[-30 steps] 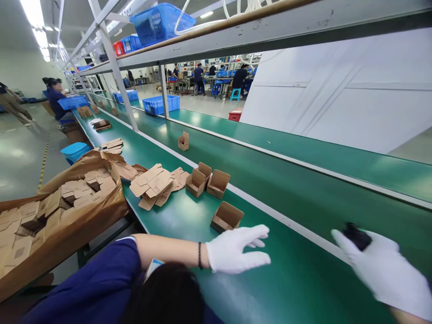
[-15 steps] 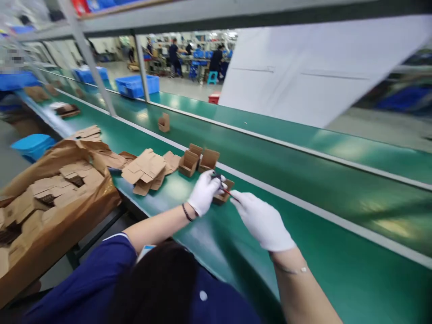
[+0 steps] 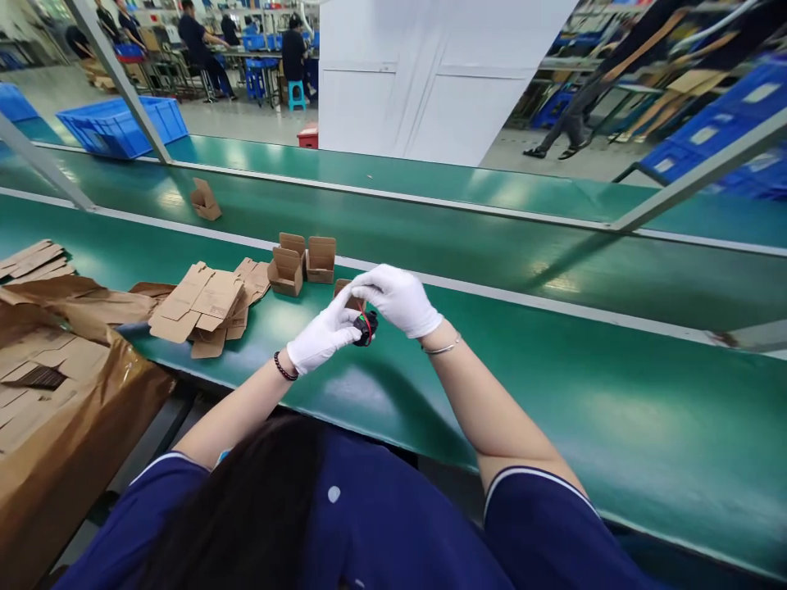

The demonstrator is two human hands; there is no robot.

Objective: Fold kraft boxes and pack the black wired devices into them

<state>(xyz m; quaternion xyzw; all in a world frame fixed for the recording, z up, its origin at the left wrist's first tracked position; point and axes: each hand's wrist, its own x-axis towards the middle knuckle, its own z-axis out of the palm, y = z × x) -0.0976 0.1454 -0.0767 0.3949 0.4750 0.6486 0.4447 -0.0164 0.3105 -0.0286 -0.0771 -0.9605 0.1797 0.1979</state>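
My left hand (image 3: 320,338), in a white glove, grips a small round black part (image 3: 364,331) with a bit of green on it. A red wire (image 3: 368,316) runs from this part up towards my right hand (image 3: 399,301), also gloved. The right fingers are pinched together at the wire's upper end, touching or very near the left fingertips. Behind the hands, an open small cardboard box (image 3: 342,287) is mostly hidden. Three more open boxes (image 3: 286,274) stand just left of it on the green belt (image 3: 541,360).
Flattened cartons (image 3: 200,303) lie in a pile to the left. A large paper-lined container (image 3: 138,373) full of flat cartons stands at the near left. Another open box (image 3: 205,201) and a blue crate (image 3: 123,127) are farther back. Slanting metal posts (image 3: 116,78) rise beyond the belt.
My view has swung to the right. My hands have drawn together, the right one now arched above the black part with its fingers pointing left. The red wire now curves upward across the part.
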